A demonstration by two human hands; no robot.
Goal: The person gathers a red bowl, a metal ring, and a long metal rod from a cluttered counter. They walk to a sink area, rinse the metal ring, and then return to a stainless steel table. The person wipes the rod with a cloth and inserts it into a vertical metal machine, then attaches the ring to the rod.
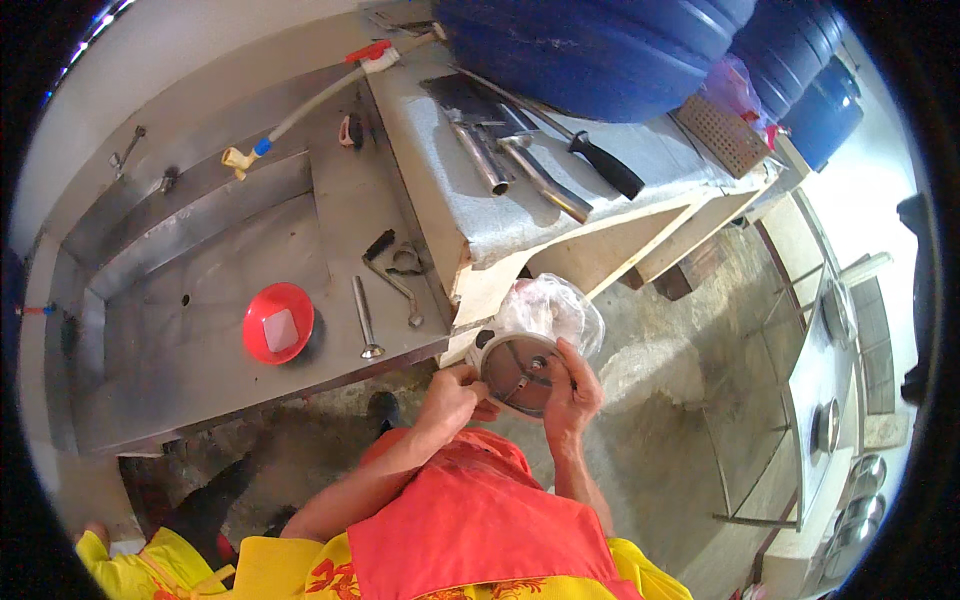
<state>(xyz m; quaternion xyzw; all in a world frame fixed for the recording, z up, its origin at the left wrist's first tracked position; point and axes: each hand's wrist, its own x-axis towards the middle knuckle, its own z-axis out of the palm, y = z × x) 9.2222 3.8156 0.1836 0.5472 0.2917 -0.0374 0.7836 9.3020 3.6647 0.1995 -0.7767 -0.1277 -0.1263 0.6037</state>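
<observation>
In front of my body I hold a round, shallow grey metal piece (508, 374) with a pale rim and small fittings near its middle; its exact kind is unclear. My left hand (452, 402) grips its left edge, with the fingers curled and partly hidden. On the opposite side my right hand (574, 392) clasps the rim, thumb and fingers near the central fitting. A clear plastic bag (553, 312) lies just beyond the piece.
The steel sink counter (225, 390) on my left bears a red bowl (262, 342) holding a pale block, a metal rod (365, 315) and a bent tool (396, 281). Metal pipes (545, 180) and a black-handled tool (608, 166) lie below blue barrels (600, 50). Another person's yellow sleeve (165, 562) shows lower left.
</observation>
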